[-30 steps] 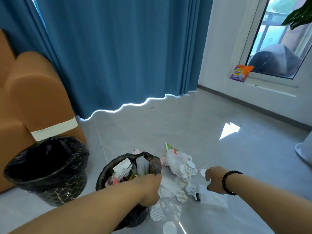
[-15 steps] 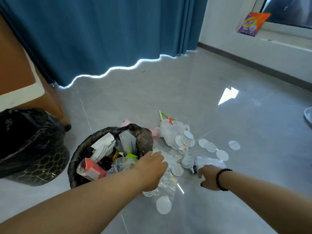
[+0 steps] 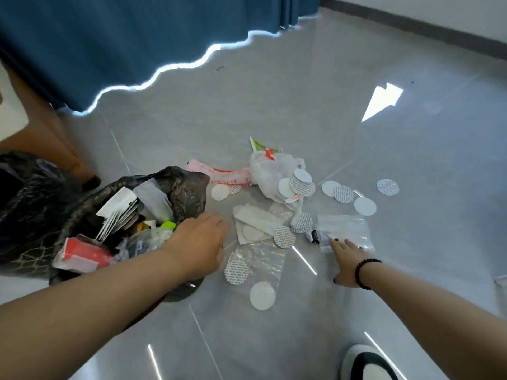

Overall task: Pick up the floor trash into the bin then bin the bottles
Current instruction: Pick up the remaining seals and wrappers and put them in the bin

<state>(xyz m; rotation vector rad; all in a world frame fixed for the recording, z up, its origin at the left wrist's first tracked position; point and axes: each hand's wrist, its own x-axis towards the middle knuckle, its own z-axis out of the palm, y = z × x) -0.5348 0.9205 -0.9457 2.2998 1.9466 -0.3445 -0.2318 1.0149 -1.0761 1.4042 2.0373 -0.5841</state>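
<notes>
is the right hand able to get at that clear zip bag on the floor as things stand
Probably yes. The right hand is stretched out with its fingertips at the near edge of the clear zip bag, which lies flat on the floor with nothing over it.

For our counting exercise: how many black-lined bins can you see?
2: the nearer bin, stuffed with trash, by the left hand; the farther bin at the left edge, partly out of frame.

Glossy grey floor tiles [image 3: 274, 111] throw back hard glare. Crinkled black plastic liner [image 3: 189, 187] shines on the bin; clear plastic bag [image 3: 343, 229] lies slick and wrinkled. Round paper-like discs [image 3: 262, 295] look matt, blue curtain [image 3: 123, 37] soft cloth.
</notes>
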